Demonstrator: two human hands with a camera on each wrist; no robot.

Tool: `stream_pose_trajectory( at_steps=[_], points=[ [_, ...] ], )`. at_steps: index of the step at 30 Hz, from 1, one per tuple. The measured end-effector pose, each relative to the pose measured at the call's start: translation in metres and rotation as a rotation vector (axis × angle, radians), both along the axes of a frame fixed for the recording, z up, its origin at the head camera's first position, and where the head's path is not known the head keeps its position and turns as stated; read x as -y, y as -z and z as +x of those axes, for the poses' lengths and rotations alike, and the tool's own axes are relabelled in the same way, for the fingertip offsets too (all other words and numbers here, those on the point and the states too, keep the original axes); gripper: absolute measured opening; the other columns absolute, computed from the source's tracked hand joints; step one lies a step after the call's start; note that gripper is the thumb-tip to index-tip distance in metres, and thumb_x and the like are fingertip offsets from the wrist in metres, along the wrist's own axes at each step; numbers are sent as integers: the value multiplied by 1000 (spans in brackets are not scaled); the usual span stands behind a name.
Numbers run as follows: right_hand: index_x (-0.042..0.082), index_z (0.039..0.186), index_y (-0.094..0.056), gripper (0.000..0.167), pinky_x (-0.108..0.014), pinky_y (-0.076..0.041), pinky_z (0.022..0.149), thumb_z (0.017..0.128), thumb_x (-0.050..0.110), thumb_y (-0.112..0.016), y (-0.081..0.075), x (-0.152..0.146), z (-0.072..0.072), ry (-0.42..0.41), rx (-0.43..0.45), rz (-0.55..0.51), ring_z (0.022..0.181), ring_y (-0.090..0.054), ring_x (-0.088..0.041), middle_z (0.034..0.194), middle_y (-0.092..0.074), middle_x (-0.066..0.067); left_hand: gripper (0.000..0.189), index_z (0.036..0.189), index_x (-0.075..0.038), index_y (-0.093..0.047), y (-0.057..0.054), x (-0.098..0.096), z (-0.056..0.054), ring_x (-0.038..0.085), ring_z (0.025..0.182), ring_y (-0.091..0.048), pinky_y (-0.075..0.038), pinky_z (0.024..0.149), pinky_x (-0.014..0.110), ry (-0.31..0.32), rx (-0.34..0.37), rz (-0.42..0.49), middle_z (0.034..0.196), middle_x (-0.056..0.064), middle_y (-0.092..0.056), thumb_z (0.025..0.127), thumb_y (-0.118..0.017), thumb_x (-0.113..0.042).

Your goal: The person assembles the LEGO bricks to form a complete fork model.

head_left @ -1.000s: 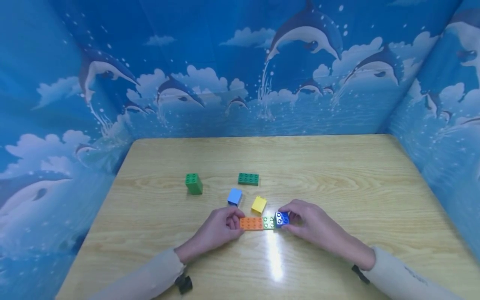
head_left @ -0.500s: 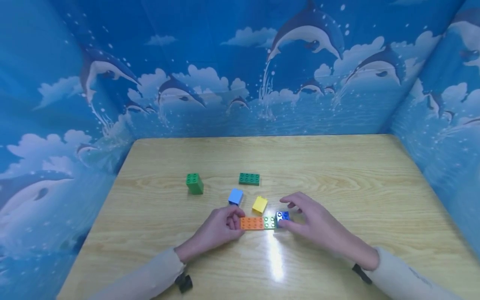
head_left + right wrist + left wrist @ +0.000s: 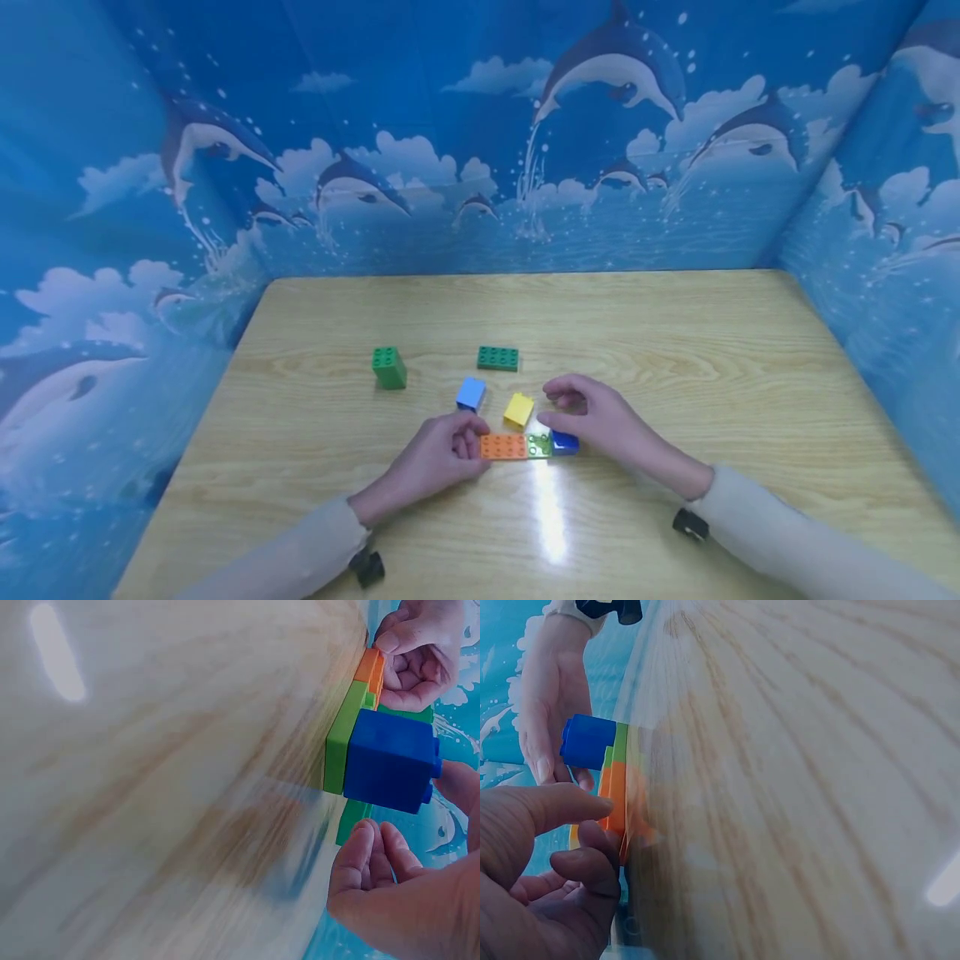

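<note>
In the head view, my left hand [image 3: 442, 447] pinches the left end of a studded orange brick [image 3: 504, 447] lying low on the table. Against its right end is a light green brick [image 3: 538, 446], whose bare studs show between orange and blue. A dark blue brick [image 3: 386, 757] stands on the light green one's right part, studs up. My right hand [image 3: 603, 417] hovers over and behind the dark blue brick with thumb and fingers apart, holding nothing. Its thumb covers the brick's far edge in the head view. A yellow brick [image 3: 518, 411] lies just left of its fingertips.
Behind the left hand lies a lighter blue brick [image 3: 471, 393], tipped on its side. Farther back are a flat dark green brick [image 3: 498, 358] and a tall green block [image 3: 389, 367]. A dolphin-print curtain [image 3: 420, 167] borders the wooden table [image 3: 637, 325].
The right hand has let go of the dark blue brick, spread its fingers and moved left and back towards the yellow brick. The left hand stays on the orange brick.
</note>
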State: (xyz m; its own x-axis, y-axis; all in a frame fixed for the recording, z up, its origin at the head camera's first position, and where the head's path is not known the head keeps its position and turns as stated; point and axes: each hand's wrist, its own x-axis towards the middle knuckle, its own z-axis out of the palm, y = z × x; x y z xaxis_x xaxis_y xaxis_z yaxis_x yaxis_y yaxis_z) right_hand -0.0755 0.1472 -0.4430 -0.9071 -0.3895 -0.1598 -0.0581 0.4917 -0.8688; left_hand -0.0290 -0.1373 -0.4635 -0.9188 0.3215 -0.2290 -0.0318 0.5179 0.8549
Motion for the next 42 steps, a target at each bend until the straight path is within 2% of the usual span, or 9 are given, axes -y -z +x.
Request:
stream_pose_trajectory(
  at_steps=[4, 10, 15, 28, 35, 42],
  points=[
    [2, 135, -69, 51, -43, -58, 100, 97, 31, -86, 3, 10, -9, -13, 31, -5, 113, -67, -23, 126, -72, -7, 40, 120, -5, -72, 1, 0, 0, 17, 73, -65, -55, 61, 25, -5, -2, -2, 88, -2, -68, 86, -92, -11],
    [4, 133, -71, 55, -41, -58, 97, 93, 35, -90, 5, 22, -17, -10, 91, 39, 109, -67, -21, 122, -72, -4, 40, 121, -4, -72, 2, -1, 0, 15, 72, -64, -53, 60, 24, -1, -20, -17, 87, -4, -68, 87, -92, -12],
    [7, 130, -72, 55, -40, -58, 95, 90, 39, -92, 3, 27, -21, -15, 94, 87, 106, -66, -20, 116, -71, -2, 39, 120, -4, -72, 2, -1, 1, 15, 71, -64, -53, 59, 24, -2, -26, -23, 86, -4, -68, 88, -91, -11],
    [8, 122, -75, 49, -36, -55, 83, 87, 36, -95, 0, 31, -24, -35, 94, 147, 95, -62, -19, 105, -68, -2, 39, 121, -5, -71, 3, -3, 0, 16, 73, -65, -54, 60, 25, -9, -8, -23, 88, -3, -68, 88, -91, -9],
    [8, 120, -74, 44, -36, -54, 82, 88, 32, -94, 1, 33, -25, -28, 120, 127, 95, -61, -20, 104, -67, -4, 39, 121, -5, -71, 4, -3, 0, 16, 73, -65, -55, 61, 25, -11, -9, -27, 88, -3, -68, 87, -90, -8],
    [9, 120, -71, 38, -37, -58, 87, 90, 21, -92, 2, 32, -27, 4, 134, 35, 100, -66, -21, 110, -70, -5, 38, 120, -5, -72, 4, -3, 0, 16, 73, -65, -55, 61, 25, -16, -16, -24, 88, -3, -68, 87, -90, -7]
  ],
)
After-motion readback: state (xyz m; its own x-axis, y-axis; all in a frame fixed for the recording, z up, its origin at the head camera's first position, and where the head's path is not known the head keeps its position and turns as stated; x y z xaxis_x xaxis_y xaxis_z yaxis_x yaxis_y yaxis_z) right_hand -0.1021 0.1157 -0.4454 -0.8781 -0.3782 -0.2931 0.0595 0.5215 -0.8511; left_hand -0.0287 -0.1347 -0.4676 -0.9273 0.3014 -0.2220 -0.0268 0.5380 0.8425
